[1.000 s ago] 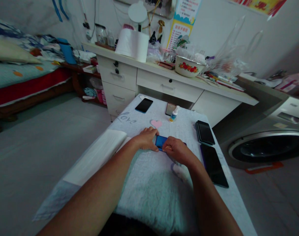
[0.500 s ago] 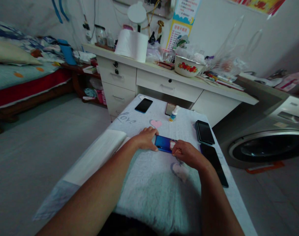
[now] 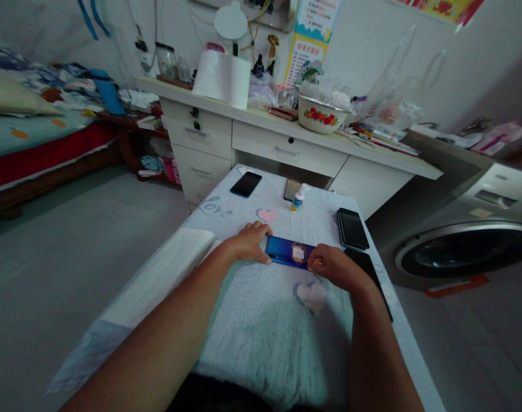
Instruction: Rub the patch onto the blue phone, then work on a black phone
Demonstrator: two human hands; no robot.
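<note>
A blue phone [image 3: 282,249] lies back up on the cloth-covered table, with a squarish pale ring-like piece [image 3: 299,253] stuck on its back. My left hand [image 3: 253,241] grips its left end, thumb on the near edge and fingers on the far edge. At the right end, my right hand [image 3: 329,262] presses down with its fingers bunched together. Whatever those fingers may hold is hidden.
A small spray bottle [image 3: 297,198] stands beyond the phone, beside another phone [image 3: 291,189]. A dark phone [image 3: 246,184] lies far left. Stacked phones [image 3: 353,228] and a black tablet [image 3: 375,274] lie right. A white folded sheet [image 3: 158,277] covers the left edge.
My right hand has slid right along the phone's back, from over the pale piece to the right end, uncovering that piece. My left hand stays on the left end. The view has shifted slightly.
</note>
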